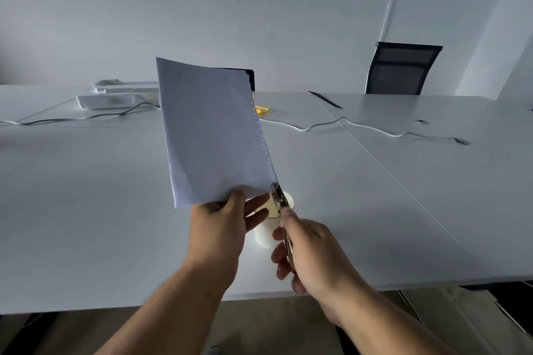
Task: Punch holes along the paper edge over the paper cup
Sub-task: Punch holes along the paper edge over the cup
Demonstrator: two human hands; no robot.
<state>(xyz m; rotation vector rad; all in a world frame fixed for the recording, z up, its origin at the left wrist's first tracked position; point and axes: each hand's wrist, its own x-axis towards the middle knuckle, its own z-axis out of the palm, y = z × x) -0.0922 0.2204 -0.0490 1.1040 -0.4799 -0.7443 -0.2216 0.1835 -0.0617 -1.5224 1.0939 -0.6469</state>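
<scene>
My left hand (222,219) pinches the paper (213,130) in the middle of the frame. My right hand (311,251) squeezes the punch (279,199) at its bottom corner, over the cup (269,232). Holes run nearly all down the edge, so I think I'm almost done.

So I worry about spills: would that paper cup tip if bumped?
Probably easily. The paper cup looks thin, so likely light, and it stands free on the table. The left hand and right hand work just above it.
</scene>
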